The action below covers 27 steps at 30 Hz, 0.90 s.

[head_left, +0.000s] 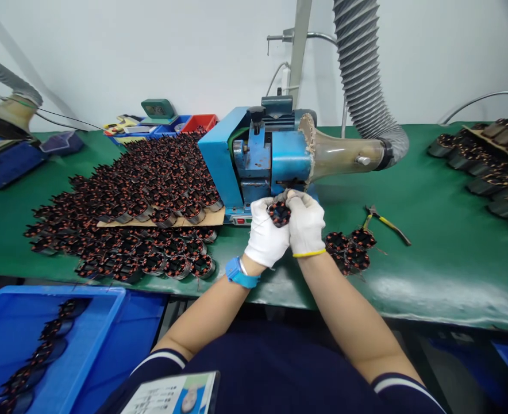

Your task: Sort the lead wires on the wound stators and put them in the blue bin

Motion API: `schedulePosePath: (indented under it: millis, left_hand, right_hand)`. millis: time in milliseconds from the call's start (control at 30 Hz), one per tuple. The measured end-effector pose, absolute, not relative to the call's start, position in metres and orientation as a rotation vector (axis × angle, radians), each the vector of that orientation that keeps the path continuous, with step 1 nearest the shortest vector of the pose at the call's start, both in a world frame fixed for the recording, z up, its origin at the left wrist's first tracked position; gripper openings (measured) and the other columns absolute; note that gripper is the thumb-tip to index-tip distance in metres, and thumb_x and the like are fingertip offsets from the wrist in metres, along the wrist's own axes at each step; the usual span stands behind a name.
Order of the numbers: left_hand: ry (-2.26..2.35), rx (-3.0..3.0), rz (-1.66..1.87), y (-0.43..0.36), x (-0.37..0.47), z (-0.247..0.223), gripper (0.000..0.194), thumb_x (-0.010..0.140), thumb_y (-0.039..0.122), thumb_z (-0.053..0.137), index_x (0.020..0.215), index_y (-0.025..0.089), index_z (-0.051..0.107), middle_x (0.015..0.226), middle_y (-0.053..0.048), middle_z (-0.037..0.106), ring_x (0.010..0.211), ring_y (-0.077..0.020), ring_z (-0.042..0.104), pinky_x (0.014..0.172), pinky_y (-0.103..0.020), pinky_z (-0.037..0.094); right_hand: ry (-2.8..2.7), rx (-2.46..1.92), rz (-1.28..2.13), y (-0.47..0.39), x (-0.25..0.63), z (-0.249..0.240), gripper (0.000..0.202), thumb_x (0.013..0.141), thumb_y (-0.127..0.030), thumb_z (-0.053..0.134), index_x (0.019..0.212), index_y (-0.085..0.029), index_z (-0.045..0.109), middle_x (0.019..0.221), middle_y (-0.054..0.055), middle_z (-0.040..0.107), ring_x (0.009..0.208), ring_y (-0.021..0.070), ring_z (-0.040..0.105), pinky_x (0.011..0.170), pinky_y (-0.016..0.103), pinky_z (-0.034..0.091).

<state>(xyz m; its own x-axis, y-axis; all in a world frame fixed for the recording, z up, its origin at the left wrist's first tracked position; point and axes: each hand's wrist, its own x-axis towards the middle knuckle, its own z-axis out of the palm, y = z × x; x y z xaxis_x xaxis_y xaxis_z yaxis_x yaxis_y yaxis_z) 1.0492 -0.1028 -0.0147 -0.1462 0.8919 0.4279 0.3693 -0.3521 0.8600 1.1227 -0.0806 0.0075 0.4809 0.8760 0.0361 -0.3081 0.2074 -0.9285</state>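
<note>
Spreading across the scene, the green tabletop (452, 270) carries nearly everything here. On its left side stands a dense mass of wound cores (142, 184), with dark teeth and copper-coloured windings; some sit on a thin brown board (213, 218), others directly on the tabletop along its near side. At the near left, lower than the tabletop, a blue tray (85, 345) holds a short row of similar cores (42, 351). Near the middle, towards the far side, is a blue machine (219, 155), its right end meeting a cloudy, see-through hood (340, 155) that joins a ribbed grey hose (361, 75) rising to the far side. More cores (491, 172) are grouped at the far right.

Just at the near side of the machine, both hands are close together in white gloves. The left hand (269, 233) is clamped around the held core (279, 214), its open, toothed face turned up towards the camera. The right hand (306, 224) has its fingers closed at the core's far right rim; whether they also pinch a wire cannot be told. Right of the hands sits a small cluster of cores (353, 251), and just beside it lie yellow-handled pliers (392, 229). A blue band (242, 275) circles the left wrist.
</note>
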Motion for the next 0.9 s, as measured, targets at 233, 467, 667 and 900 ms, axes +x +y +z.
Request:
schedulePosePath:
  millis: [233, 467, 667, 900]
  left_hand:
    - [1.132, 1.124, 1.517, -0.156, 1.015, -0.011, 0.053, 0.063, 0.020, 0.078, 0.107, 0.022, 0.049, 0.108, -0.005, 0.063, 0.101, -0.0195, 0.062, 0.095, -0.035, 0.049]
    - [0.530, 0.239, 1.267, -0.179, 0.984, 0.019, 0.012, 0.067, 0.025, 0.067, 0.073, 0.017, 0.060, 0.072, -0.001, 0.061, 0.064, -0.0122, 0.057, 0.069, -0.031, 0.056]
    - [0.451, 0.148, 1.236, -0.186, 0.973, 0.035, 0.014, 0.073, 0.029, 0.061, 0.072, 0.015, 0.060, 0.080, -0.006, 0.065, 0.059, -0.0084, 0.051, 0.066, -0.027, 0.056]
    - [0.797, 0.622, 1.609, -0.202, 0.894, 0.041, 0.036, 0.069, 0.039, 0.074, 0.096, 0.016, 0.065, 0.102, -0.008, 0.067, 0.090, -0.0203, 0.065, 0.087, -0.037, 0.054]
  right_hand:
    - [-0.981, -1.089, 1.064, -0.132, 1.102, 0.013, 0.026, 0.077, -0.039, 0.064, 0.082, -0.014, 0.069, 0.069, 0.003, 0.070, 0.061, 0.0134, 0.062, 0.060, 0.026, 0.051]
    - [-1.163, -0.957, 1.170, -0.151, 1.099, 0.013, 0.031, 0.084, -0.046, 0.061, 0.089, -0.017, 0.071, 0.078, 0.005, 0.073, 0.066, 0.0157, 0.068, 0.058, 0.024, 0.053]
    - [-1.233, -0.981, 1.134, -0.149, 1.102, 0.009, 0.032, 0.085, -0.046, 0.061, 0.087, -0.015, 0.071, 0.077, 0.006, 0.074, 0.067, 0.0164, 0.068, 0.061, 0.025, 0.053]
    - [-1.199, -1.179, 1.059, -0.150, 1.109, -0.003, 0.036, 0.078, -0.050, 0.068, 0.088, -0.016, 0.072, 0.087, 0.009, 0.075, 0.075, 0.0187, 0.068, 0.059, 0.026, 0.048]
